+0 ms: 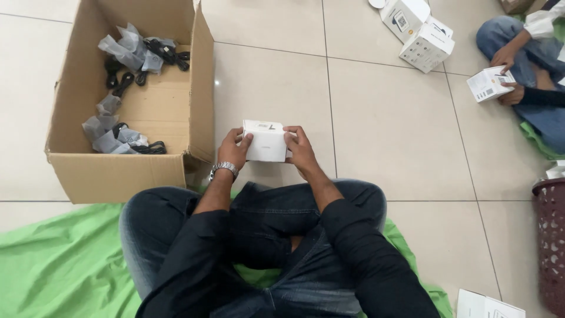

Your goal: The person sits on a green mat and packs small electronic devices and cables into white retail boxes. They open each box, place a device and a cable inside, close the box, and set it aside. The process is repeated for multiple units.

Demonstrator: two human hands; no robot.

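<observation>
Dark jeans (259, 235) on crossed legs fill the near edge of the view, resting on a green cloth (65, 265) spread over the pale tiled floor (388, 129). Far left of the knees stands an open cardboard carton (126, 171), its bottom strewn with black cables in grey plastic bags (126, 50).

Just beyond the knees, held above the floor tiles between both hands, is a small white box (266, 141). It is a compact, closed carton with clean edges, a faint dark mark on its top face and plain white on the side turned to the camera. The left hand (234, 150), with a metal wristwatch (224, 169) behind it, clamps the box's left end: its fingers (246, 140) curl onto the near left corner. The right hand (301, 150) clamps the right end, fingers (292, 129) laid over the top right edge and thumb on the near face. So the box sits squarely between the two sets of fingers, touching both.

Far right, another person's hands hold a similar white box (488, 84), with two more white boxes (419, 32) lying on the floor beyond. A maroon plastic basket (550, 235) stands at the right edge.
</observation>
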